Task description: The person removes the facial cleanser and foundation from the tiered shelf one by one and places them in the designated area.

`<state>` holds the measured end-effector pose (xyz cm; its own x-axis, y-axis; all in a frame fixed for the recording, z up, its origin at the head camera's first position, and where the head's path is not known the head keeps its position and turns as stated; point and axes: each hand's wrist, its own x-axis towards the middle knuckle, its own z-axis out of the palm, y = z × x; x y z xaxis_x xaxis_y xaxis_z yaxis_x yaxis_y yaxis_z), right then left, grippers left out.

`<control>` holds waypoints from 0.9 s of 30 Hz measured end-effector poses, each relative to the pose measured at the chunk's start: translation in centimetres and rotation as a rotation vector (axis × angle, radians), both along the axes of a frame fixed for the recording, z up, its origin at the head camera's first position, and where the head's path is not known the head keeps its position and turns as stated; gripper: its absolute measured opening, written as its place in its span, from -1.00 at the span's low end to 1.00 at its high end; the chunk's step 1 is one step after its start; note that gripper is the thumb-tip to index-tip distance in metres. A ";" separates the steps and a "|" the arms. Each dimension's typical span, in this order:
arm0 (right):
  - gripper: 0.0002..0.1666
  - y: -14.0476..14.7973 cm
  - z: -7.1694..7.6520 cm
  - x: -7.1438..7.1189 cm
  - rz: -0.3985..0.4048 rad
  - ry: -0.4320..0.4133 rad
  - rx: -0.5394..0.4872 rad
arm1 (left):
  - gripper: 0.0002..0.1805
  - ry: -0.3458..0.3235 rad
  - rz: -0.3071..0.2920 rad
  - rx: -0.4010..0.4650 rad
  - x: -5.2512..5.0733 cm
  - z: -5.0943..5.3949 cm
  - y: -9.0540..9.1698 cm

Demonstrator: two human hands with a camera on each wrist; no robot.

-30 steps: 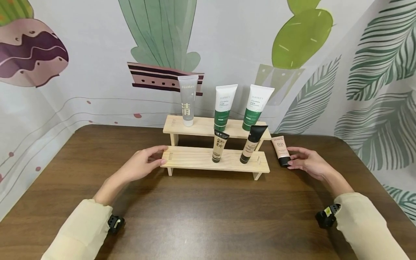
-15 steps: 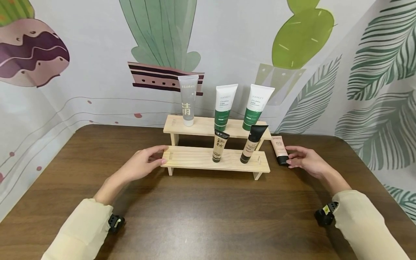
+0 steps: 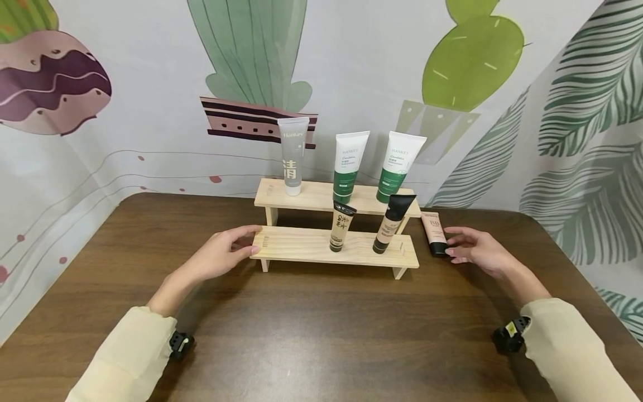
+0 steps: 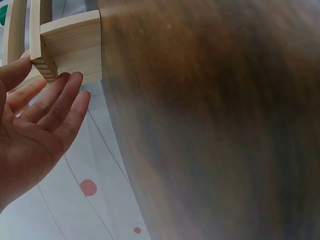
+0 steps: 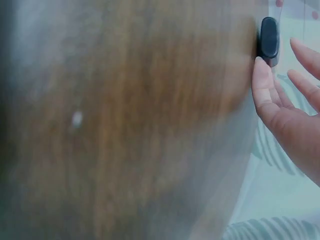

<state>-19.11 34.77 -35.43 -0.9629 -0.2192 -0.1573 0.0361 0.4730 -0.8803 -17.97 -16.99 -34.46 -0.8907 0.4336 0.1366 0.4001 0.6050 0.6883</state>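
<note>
In the head view my left hand holds the left end of a two-tier wooden stand, thumb at the front edge and index finger at the back. A pink BB cream tube with a black cap lies on the table right of the stand. My right hand is beside it, fingers loosely bent. Its thumb tip is at the cap; whether they touch I cannot tell. In the left wrist view the other fingers of my left hand extend past the stand's side.
On the upper tier stand a grey tube and two white-and-green tubes. The lower tier bears a small beige tube and a black-capped pinkish tube. The brown table meets a patterned cloth behind.
The BB cream tube has shifted slightly left and away with the right hand, which then drew back a little to the right. The left hand stays on the stand.
</note>
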 end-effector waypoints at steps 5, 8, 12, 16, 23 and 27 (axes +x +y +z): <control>-0.24 -0.1 0.9 0.7 0.032 0.038 0.038 | -0.55 -0.010 0.001 0.002 0.0 0.0 0.0; -0.25 -0.1 1.6 1.1 0.051 0.058 0.058 | -0.55 -0.010 0.001 0.005 0.0 0.0 -0.1; -0.28 -0.2 2.3 1.5 0.082 0.076 0.067 | -0.55 -0.004 -0.004 0.004 0.0 0.0 -0.1; -0.30 -0.9 2.9 2.0 0.110 0.103 0.055 | -0.55 0.000 -0.005 0.004 0.0 0.0 -0.1; -0.35 -3.0 4.4 3.0 0.180 0.201 0.061 | -0.55 -0.002 0.000 0.002 0.1 0.1 0.0; -0.38 -4.2 5.2 3.6 0.239 0.264 0.063 | -0.55 -0.005 0.000 0.000 0.1 0.2 0.1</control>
